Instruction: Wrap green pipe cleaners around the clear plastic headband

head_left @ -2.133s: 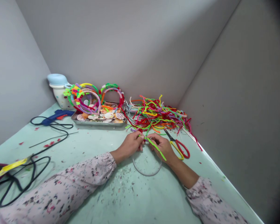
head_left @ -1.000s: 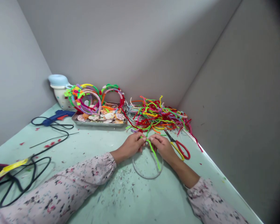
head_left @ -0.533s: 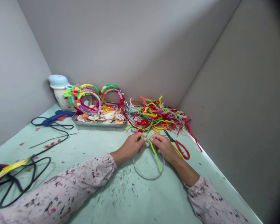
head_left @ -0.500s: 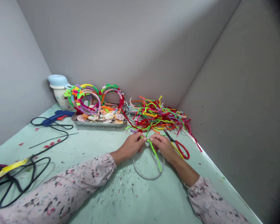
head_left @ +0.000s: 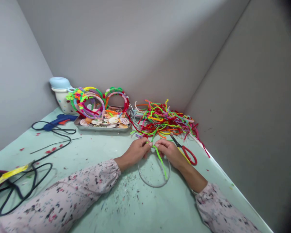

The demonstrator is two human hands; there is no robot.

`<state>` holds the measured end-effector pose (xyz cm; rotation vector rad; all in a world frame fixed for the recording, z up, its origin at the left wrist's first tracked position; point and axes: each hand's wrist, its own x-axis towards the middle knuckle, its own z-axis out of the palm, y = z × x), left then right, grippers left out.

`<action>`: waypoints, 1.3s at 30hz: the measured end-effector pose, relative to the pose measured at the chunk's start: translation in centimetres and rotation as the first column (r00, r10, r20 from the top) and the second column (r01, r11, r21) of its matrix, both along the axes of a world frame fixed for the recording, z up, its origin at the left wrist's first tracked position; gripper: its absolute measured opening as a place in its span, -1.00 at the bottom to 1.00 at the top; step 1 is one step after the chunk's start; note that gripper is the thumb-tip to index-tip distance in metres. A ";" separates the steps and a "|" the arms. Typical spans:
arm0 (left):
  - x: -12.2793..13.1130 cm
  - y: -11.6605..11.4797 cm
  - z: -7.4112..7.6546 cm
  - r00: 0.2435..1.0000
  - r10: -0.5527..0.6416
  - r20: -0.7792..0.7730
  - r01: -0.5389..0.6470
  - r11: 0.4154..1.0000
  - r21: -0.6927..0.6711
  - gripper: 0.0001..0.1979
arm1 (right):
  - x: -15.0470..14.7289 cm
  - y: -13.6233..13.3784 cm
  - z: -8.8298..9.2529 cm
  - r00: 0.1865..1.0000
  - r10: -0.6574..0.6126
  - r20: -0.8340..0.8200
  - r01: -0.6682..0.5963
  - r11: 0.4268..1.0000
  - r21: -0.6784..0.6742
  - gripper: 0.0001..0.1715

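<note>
Near the middle of the table, my left hand (head_left: 138, 149) and my right hand (head_left: 168, 151) face each other with a small gap between them. Both have their fingers closed in a pinch on a bright green pipe cleaner (head_left: 162, 161). One end of it hangs down toward me, and a darker green piece rises beyond my fingertips. Below the hands a thin grey hoop (head_left: 154, 186) rests over the table, its upper part hidden by my hands and the pipe cleaner. Whether my fingers also hold the hoop is hard to see.
Behind my hands lies a pile of colourful pipe cleaners (head_left: 160, 119). Red-handled scissors (head_left: 189, 155) sit by my right hand. A metal tray (head_left: 104, 129) holds shells and wrapped headbands (head_left: 93, 103). Blue glue gun (head_left: 59, 121), dark cable (head_left: 36, 161) and lidded cup (head_left: 63, 97) are left.
</note>
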<state>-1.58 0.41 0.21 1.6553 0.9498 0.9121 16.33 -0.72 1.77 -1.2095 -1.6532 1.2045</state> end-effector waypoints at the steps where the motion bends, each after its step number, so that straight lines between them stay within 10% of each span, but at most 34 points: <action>1: 0.0 0.0 0.0 1.000 -0.001 0.004 0.001 1.000 -0.003 -0.68 | 0.0 0.0 0.0 1.000 0.000 0.002 0.000 1.000 0.000 -0.78; 39: -0.1 -0.1 0.3 1.000 0.001 -0.018 -0.001 1.000 -0.018 -0.69 | 0.3 0.2 0.1 0.997 0.057 -0.043 -0.059 0.998 -0.038 -0.75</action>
